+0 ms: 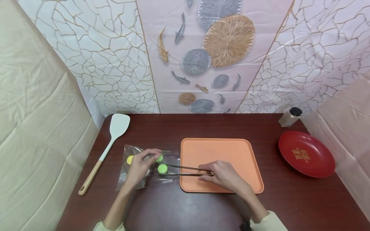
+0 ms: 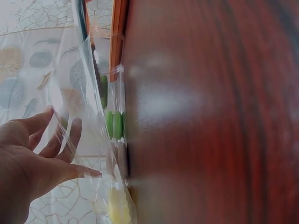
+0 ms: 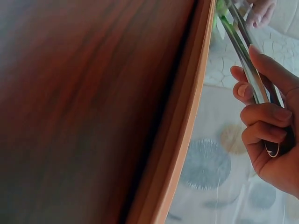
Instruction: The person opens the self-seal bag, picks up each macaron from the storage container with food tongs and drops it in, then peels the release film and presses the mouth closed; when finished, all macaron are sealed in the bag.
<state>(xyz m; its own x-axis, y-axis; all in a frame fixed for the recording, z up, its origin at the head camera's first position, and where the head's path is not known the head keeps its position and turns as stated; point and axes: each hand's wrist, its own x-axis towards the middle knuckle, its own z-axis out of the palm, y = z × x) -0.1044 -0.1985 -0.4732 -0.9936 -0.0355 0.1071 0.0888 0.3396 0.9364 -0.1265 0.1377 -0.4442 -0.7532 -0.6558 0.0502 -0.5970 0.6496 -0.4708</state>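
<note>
One clear plastic bag (image 1: 150, 168) lies on the dark worktop (image 1: 185, 208), at 9 o'clock of one orange tray (image 1: 221, 150) and just beside its left edge. Macarons counted in the bag from the head view: two green (image 1: 162, 168) and one yellow (image 1: 130, 159); a pale one under the fingers is partly hidden, so the total cannot be confirmed.

The left hand (image 1: 140, 166) rests on top of the bag, fingers bent over it; the left wrist view shows the fingers spread and straight against the plastic film. The right hand (image 1: 224, 175) lies over the tray and pinches one pair of metal tweezers (image 1: 188, 171), whose two arms point to 9 o'clock and close around the nearer green macaron.

One white spatula with a wooden handle (image 1: 107, 150) lies at 9 o'clock of the bag, apart from it. One red plate (image 1: 306, 154) sits at 3 o'clock of the tray, bearing gold writing too small to read. One small jar with a black cap (image 1: 290, 117) stands at 12 o'clock of the plate.
</note>
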